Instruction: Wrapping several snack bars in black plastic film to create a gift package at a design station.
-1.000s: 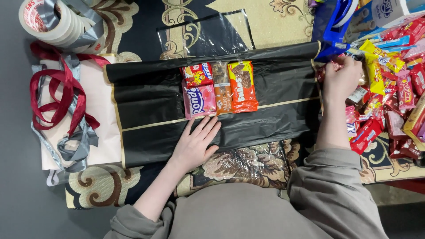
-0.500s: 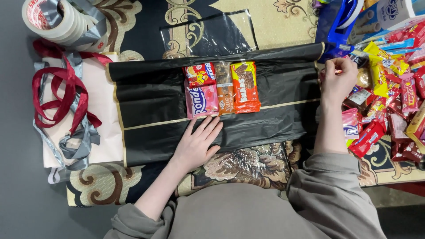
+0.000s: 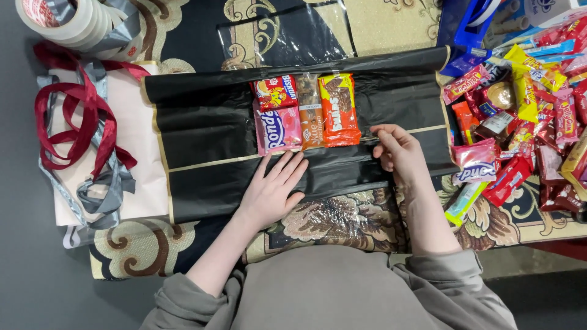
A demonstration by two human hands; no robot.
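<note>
A black wrapping sheet (image 3: 208,128) with gold lines lies spread in front of me. On it sit a pink snack pack (image 3: 278,129), a red biscuit pack (image 3: 276,91), a brown bar (image 3: 309,110) and an orange bar pack (image 3: 339,109), side by side. My left hand (image 3: 276,186) lies flat, fingers spread, on the sheet just below the pink pack. My right hand (image 3: 397,148) rests on the sheet to the right of the orange pack, fingers curled, and seems to hold nothing.
A heap of wrapped sweets (image 3: 526,122) fills the right side. Red and grey ribbons (image 3: 79,134) lie on pale paper (image 3: 140,183) at the left, with tape rolls (image 3: 67,21) above. A clear plastic sheet (image 3: 287,36) and a blue bag (image 3: 465,30) lie at the back.
My right hand has come back from the sweets heap at the right to the black sheet beside the orange pack. My left hand has stayed in place.
</note>
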